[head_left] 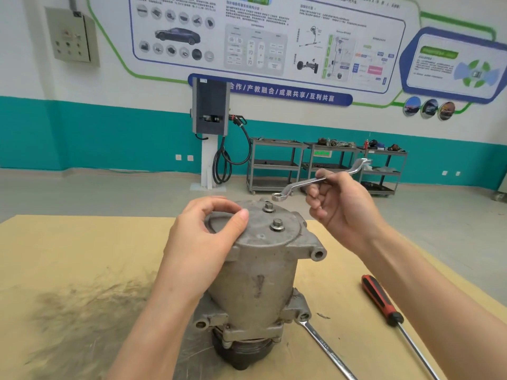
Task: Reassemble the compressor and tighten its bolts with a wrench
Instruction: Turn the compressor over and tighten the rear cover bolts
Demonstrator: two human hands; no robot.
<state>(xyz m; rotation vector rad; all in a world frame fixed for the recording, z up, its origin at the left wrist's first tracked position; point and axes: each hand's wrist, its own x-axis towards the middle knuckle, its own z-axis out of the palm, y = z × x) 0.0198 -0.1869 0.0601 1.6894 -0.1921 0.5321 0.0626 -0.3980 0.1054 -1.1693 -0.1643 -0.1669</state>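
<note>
Gripping a ring wrench (321, 179) by its shank, the right hand (343, 207) is held raised, its grip closed round the tool. Below and beside that grip, the compressor (258, 272) is stood upright on the desk (82, 256), two bolts (276, 225) seen in its top cover. The cover's edge is held by the left hand (203, 242), thumb and fingers curled over it. Nearer, beneath the right forearm, a screwdriver (384, 305) and a second wrench (326, 349) are laid.

Compressor (258, 272): showing dull grey. Wrench (318, 180): gleaming silver. Screwdriver (380, 300), lower right: wearing red-and-black handle. Table (82, 256): showing tan, dark-smudged lower left. Wall band (82, 138): showing teal.
</note>
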